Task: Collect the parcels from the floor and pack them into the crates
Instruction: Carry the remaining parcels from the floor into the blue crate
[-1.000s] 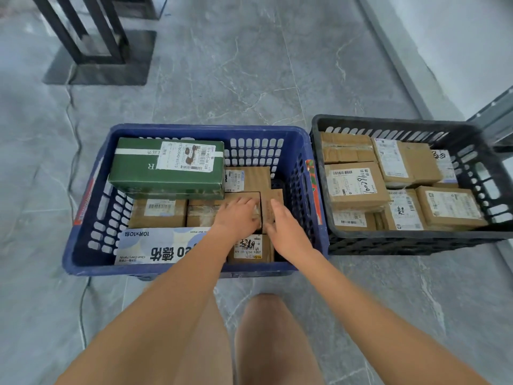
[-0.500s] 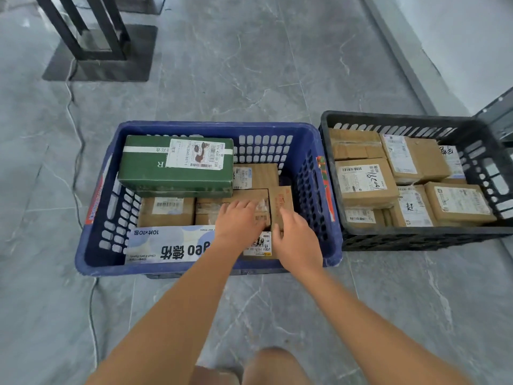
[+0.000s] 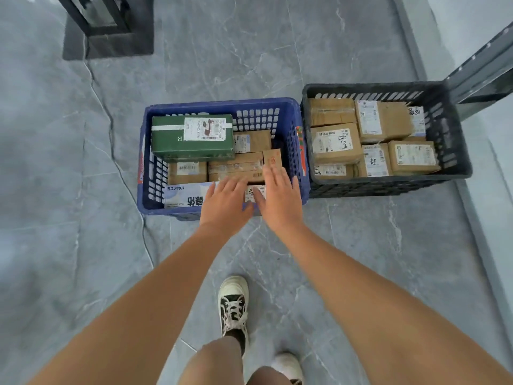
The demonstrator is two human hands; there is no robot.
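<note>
Both hands have lifted back off the parcels they were pressing a moment ago, and the camera has risen, so a shoe now shows below. From the head view, the left hand (image 3: 224, 202) hovers over the near rim of the blue crate (image 3: 222, 104), fingers straight and slightly spread, holding nothing. The right hand (image 3: 279, 197) hangs just beside it, fingers also straight and spread, empty; whether either hand grazes the parcels beneath cannot be told. Inside the blue crate, a green box (image 3: 191, 140) with a white label lies on top at the far left. Under and around it sit brown parcels: one (image 3: 187, 172) at the left, a taped one (image 3: 236, 166) in the middle just beyond the left fingertips, another (image 3: 252, 141) behind it, and a small one (image 3: 272, 158) standing on edge near the right wall. A white-and-blue printed box (image 3: 183, 194) lies along the near wall, partly hidden by the left hand. The black crate (image 3: 388, 187) stands touching the blue one on its right, packed with labelled brown parcels (image 3: 334, 141). Both crates rest on a grey marbled floor (image 3: 83, 245). A laced shoe (image 3: 233, 304) stands on the floor between the forearms, and a dark stand (image 3: 111, 37) sits at the far left with a cable (image 3: 116, 162) running past it.
</note>
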